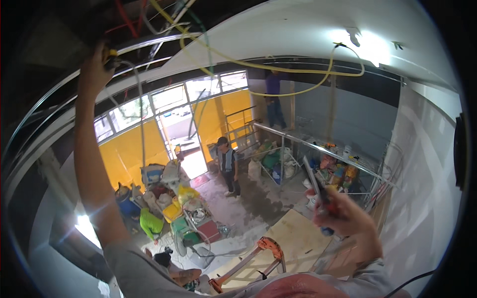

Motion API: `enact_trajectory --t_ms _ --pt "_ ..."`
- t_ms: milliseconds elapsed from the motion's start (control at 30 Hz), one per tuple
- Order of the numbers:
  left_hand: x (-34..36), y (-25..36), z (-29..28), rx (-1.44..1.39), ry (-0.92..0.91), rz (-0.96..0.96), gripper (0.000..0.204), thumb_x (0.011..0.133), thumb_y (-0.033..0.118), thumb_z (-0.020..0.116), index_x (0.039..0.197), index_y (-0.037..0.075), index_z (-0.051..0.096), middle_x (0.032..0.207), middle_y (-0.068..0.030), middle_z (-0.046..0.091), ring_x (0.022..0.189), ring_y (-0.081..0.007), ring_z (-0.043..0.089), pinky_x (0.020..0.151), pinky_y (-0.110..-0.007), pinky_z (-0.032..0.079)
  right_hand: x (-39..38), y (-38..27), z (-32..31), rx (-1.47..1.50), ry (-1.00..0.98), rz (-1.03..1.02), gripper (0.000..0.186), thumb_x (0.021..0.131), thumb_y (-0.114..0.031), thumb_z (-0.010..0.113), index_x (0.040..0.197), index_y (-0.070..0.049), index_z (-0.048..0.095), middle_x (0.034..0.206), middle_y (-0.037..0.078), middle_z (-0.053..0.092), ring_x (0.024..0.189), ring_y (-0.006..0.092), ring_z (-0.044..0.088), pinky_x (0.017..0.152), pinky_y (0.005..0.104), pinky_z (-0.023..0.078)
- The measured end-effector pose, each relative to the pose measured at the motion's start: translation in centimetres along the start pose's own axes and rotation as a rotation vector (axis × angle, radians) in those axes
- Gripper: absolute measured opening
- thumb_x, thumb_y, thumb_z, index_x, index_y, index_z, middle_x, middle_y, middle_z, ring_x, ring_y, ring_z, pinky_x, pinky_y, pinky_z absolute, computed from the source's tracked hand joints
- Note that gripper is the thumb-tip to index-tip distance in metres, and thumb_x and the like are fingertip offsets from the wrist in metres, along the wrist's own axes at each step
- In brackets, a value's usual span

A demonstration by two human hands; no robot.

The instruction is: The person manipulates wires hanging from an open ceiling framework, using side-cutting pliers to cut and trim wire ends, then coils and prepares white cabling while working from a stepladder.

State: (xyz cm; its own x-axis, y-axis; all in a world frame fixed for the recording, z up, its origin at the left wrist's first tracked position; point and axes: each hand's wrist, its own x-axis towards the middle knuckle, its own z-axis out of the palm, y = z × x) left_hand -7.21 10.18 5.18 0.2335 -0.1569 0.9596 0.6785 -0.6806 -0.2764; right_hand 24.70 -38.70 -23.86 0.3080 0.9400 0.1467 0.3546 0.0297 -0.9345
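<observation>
My left arm reaches up to the metal ceiling framing [164, 39] at the upper left. My left hand [97, 69] is closed around a small yellow-and-black object [111, 55], whose kind I cannot make out. A grey cable [141, 99] hangs down beside it. At the right, my right hand [348, 216] grips a tool by its red-and-black handle [330, 204]. Its long, narrow grey blade [311, 174] points up and away, and a blue end shows below my fist. The tool is apart from the wall and ceiling.
An orange-topped ladder [271, 243] stands close below me. Yellow hoses [298, 93] loop under the ceiling. A person [227, 166] stands on the floor; another [273, 99] stands higher at the back. Scaffolding [318, 146], piled bags [169, 198] and a plywood sheet [290, 233] lie around.
</observation>
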Motion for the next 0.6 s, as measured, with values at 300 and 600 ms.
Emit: enact_trajectory --t_ms 300,600 --pt "0.7 -0.4 -2.8 0.015 0.007 0.058 0.061 0.073 0.006 0.079 0.127 0.014 0.053 0.110 -0.0180 0.067 0.103 -0.0401 0.066 0.086 -0.047 0.055 -0.1 -14.9 -3.3 -1.374 0.725 -0.728 0.062 0.088 -0.024 0.078 0.140 -0.004 0.052 0.104 0.014 0.066 0.093 0.0257 0.066 0.084 0.0388 0.051" --pt "0.6 -0.2 -0.8 -0.058 0.049 0.095 0.059 0.074 0.008 0.079 0.127 0.012 0.053 0.101 -0.0185 0.068 0.095 -0.0417 0.067 0.080 -0.047 0.055 5.2 -27.6 1.7 -1.941 0.761 -0.311 0.022 0.088 -0.015 0.067 0.103 0.001 0.061 0.090 0.015 0.070 0.078 0.0273 0.069 0.069 0.0377 0.054"
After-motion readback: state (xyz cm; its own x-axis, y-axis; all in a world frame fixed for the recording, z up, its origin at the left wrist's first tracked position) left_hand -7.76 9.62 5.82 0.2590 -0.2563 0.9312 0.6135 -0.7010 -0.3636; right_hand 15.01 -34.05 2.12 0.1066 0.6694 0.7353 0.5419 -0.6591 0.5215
